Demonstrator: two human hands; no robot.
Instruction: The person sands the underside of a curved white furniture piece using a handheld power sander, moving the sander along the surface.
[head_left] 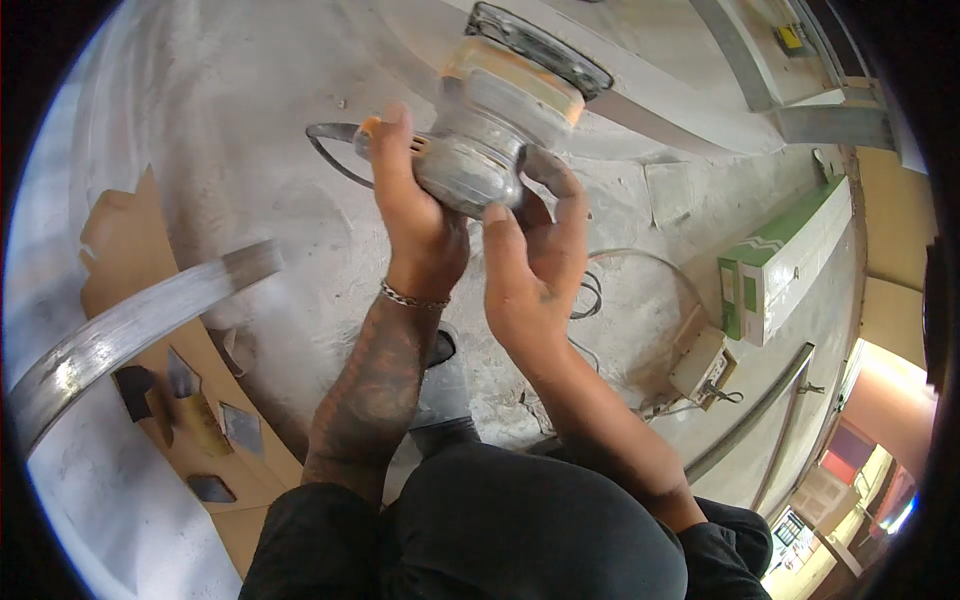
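An orbital sander (pixel 480 125), dusty grey with orange parts, is held up in front of me in both hands. Its flat black-edged pad (pixel 540 48) points up and away, toward the far side. My left hand (pixel 415 215) grips the body from the left, thumb up beside the orange-marked end where a black cord (pixel 322 150) comes out. My right hand (pixel 535 250) holds the rounded end from the right, with curled fingers and the thumb against it. A chain bracelet (pixel 410 297) circles my left wrist.
A curved metal strip (pixel 150 325) juts in at left above cardboard (pixel 235 500) bearing scraper blades (pixel 240 428) and a sandpaper roll (pixel 203 425). On the dusty floor at right are a long green-and-white box (pixel 790 265), a power socket box (pixel 700 368) and a cable (pixel 650 258).
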